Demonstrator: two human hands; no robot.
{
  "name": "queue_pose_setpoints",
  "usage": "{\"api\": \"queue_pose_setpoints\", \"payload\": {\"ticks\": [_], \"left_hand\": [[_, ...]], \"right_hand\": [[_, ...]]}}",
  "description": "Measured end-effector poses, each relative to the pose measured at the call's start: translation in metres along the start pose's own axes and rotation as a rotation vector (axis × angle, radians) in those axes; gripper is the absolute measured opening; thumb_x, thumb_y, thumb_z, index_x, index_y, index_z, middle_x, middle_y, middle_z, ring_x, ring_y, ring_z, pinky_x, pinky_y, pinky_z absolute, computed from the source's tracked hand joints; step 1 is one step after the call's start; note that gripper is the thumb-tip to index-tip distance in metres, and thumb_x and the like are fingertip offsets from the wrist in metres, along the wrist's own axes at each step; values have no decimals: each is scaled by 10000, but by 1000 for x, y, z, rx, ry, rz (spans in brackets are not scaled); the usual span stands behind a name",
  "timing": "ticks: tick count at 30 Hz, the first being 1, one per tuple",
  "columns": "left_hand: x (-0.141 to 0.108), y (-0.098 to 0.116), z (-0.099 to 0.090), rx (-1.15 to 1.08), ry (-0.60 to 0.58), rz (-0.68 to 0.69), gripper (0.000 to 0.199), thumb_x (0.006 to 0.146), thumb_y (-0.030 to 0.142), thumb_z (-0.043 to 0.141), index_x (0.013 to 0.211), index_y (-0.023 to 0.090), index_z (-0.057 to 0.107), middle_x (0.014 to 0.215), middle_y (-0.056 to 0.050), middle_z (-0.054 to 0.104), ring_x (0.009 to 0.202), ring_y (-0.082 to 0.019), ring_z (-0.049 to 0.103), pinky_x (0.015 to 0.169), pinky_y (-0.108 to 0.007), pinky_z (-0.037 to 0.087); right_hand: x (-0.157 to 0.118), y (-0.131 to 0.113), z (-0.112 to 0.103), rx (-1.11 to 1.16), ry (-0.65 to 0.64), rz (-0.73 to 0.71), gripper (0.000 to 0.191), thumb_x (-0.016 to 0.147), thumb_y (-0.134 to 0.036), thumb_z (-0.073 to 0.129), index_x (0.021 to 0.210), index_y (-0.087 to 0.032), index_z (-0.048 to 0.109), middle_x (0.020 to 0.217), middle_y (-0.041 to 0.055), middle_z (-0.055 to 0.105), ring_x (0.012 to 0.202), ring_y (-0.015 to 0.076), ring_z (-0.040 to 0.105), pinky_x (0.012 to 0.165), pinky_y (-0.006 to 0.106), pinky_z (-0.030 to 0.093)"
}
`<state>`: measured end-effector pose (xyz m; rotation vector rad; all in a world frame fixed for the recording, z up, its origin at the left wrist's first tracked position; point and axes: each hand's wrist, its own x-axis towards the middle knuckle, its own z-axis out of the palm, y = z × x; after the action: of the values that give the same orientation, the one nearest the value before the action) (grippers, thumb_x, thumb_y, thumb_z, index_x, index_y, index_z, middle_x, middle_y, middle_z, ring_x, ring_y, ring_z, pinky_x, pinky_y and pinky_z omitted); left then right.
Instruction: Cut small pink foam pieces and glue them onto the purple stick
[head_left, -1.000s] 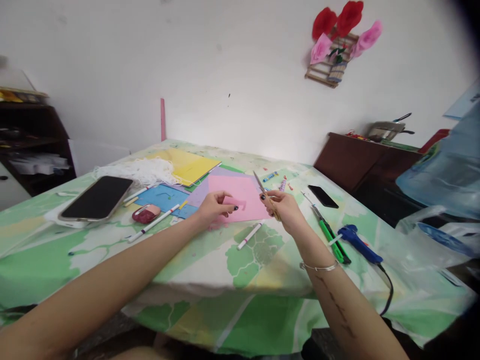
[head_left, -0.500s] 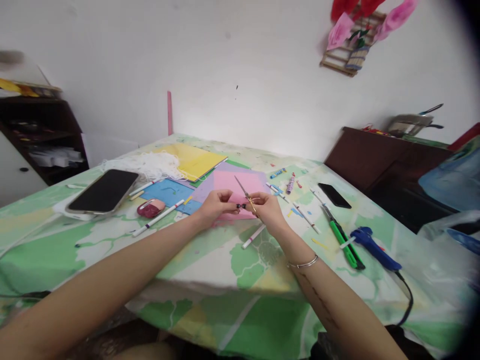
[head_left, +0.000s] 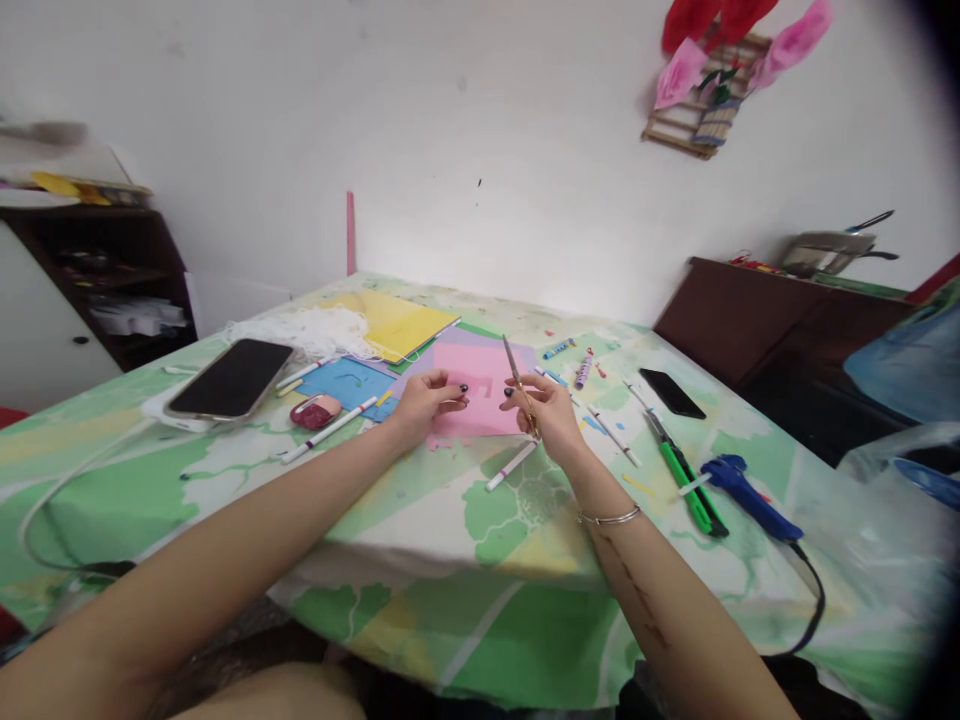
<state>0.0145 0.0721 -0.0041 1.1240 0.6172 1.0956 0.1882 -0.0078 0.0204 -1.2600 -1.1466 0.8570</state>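
My right hand (head_left: 546,405) is wrapped round a pair of scissors (head_left: 517,370), whose blades point up and away. To its left, my left hand (head_left: 429,403) is held over the edge of the pink paper (head_left: 487,375), thumb and fingertips close together; anything between them is too small to make out. Small pink scraps lie on the sheet between my hands and near its front edge. Beneath the pink sheet is purple paper (head_left: 422,366). A white marker (head_left: 511,465) lies in front of my right hand.
A phone (head_left: 231,378), pink case (head_left: 315,411), white string (head_left: 300,330), blue paper (head_left: 346,385) and yellow folder (head_left: 405,322) lie left. Right are another phone (head_left: 673,392), green cutter (head_left: 690,485) and blue glue gun (head_left: 750,500) with its cord.
My hands have moved apart, uncovering more of the pink sheet and scraps. The scissors have shifted right with my right hand. The view has shifted slightly.
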Motion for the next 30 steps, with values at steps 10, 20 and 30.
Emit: {"api": "queue_pose_setpoints", "payload": {"ticks": [10, 20, 30], "left_hand": [[3, 3, -4, -125, 76, 2, 216, 529, 136, 771, 699, 128, 640, 662, 12, 649, 593, -70, 586, 594, -187, 484], [1, 4, -2, -163, 66, -42, 165, 603, 125, 754, 724, 117, 642, 655, -1, 662, 566, -73, 616, 573, -176, 514], [-4, 6, 1, -176, 27, -57, 162, 627, 69, 738, 714, 119, 611, 698, -25, 696, 717, -142, 694, 787, -266, 557]], "right_hand": [[-13, -10, -8, -501, -298, -81, 429, 660, -567, 679, 570, -164, 561, 391, -55, 412, 370, 66, 355, 402, 212, 229], [-11, -5, -10, -500, -326, -8, 469, 682, -580, 653, 507, -166, 520, 339, -51, 392, 303, 59, 320, 329, 205, 222], [-7, 8, -5, -433, -329, 24, 442, 706, -586, 638, 598, -169, 538, 378, -62, 427, 295, 59, 341, 310, 191, 246]]}}
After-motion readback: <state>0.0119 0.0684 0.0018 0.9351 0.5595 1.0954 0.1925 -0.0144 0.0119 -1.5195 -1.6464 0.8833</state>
